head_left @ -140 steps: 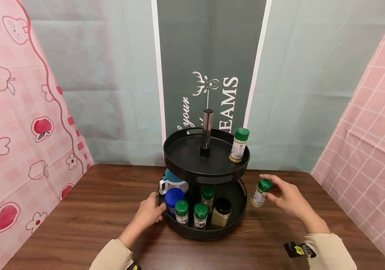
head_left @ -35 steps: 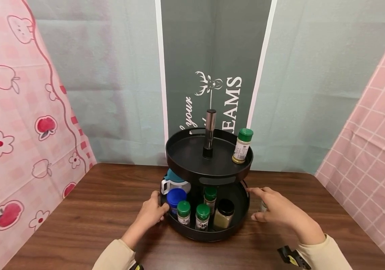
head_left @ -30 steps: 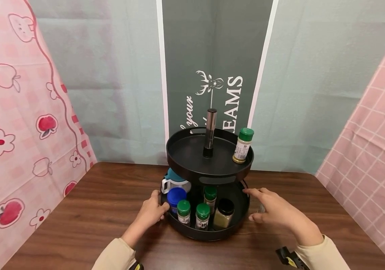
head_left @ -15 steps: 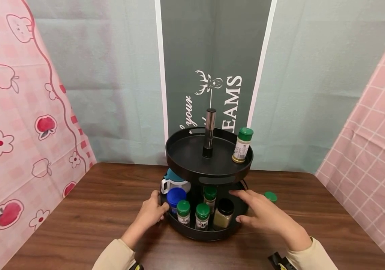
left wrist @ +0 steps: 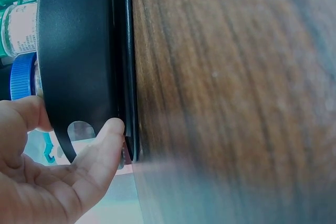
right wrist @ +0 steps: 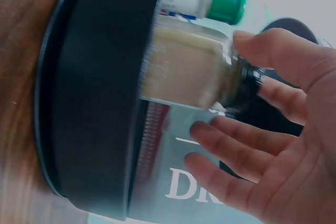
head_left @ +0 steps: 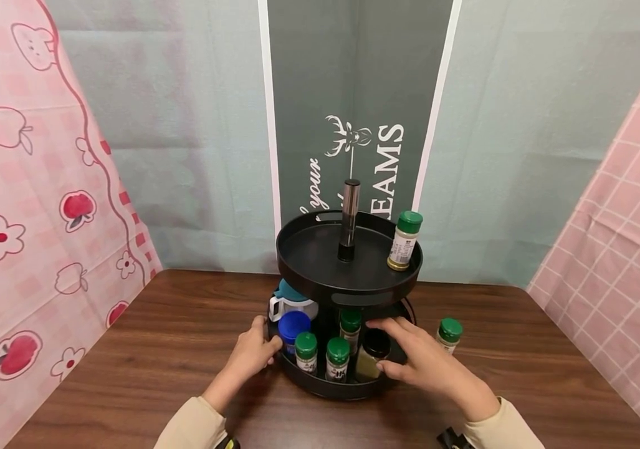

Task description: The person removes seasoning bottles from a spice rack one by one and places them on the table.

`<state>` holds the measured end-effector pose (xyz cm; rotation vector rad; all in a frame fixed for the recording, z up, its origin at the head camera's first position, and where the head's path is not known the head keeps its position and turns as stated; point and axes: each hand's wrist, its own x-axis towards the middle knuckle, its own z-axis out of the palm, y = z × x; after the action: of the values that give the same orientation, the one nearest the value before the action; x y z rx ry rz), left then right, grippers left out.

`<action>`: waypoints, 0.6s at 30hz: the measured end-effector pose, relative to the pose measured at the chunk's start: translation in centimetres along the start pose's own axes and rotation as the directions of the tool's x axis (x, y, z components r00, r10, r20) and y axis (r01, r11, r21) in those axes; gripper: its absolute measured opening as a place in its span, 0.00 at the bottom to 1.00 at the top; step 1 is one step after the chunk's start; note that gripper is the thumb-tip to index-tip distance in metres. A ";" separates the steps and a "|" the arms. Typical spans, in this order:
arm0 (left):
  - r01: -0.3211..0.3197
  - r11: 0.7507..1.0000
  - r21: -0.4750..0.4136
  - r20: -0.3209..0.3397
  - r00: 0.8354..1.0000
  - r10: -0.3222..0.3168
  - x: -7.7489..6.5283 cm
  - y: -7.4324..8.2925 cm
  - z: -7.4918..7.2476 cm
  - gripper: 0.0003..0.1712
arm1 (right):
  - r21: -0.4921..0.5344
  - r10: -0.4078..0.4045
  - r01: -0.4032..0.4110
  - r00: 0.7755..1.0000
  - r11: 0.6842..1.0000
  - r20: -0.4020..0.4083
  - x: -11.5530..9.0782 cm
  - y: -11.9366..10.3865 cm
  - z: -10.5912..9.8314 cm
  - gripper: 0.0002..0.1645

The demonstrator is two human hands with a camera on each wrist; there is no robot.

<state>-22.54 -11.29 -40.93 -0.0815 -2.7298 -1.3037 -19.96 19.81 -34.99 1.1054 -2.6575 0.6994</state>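
Note:
A black two-tier turntable rack (head_left: 348, 391) stands on the table. My left hand (head_left: 252, 350) holds the wall of its lower tray at the left, thumb at the rim and fingers outside. My right hand (head_left: 429, 362) reaches over the lower tray's right side, its fingers spread about a black-capped jar (head_left: 368, 365) of tan powder. In the right wrist view the thumb lies close beside that jar (right wrist: 184, 66), with the other fingers loose; firm contact cannot be told. A green-capped spice jar (head_left: 450, 333) stands on the table right of the rack, partly behind the right hand.
The lower tray also holds a blue-lidded jar (head_left: 294, 327), several green-capped jars (head_left: 338, 358) and a teal-lidded container with a white handle (head_left: 294, 305). One green-capped jar (head_left: 404, 242) stands on the upper tray, right of the metal post (head_left: 349, 215). Cloth hangs behind.
My right hand, earlier holding a green-capped jar, has left it standing on the table and moved left over the lower tray to the black-capped jar. My left hand stays on the rack.

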 end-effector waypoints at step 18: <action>0.009 1.000 0.002 0.001 1.000 -0.009 0.0 0.1 -0.1 0.32 | 0.032 -0.067 0.068 0.998 0.997 -0.022 -0.1 0.1 2.0 0.30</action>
<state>-22.53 -11.28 -40.81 -0.0697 -2.7357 -1.3041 -19.94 18.95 -36.76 1.1834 -2.5876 0.7395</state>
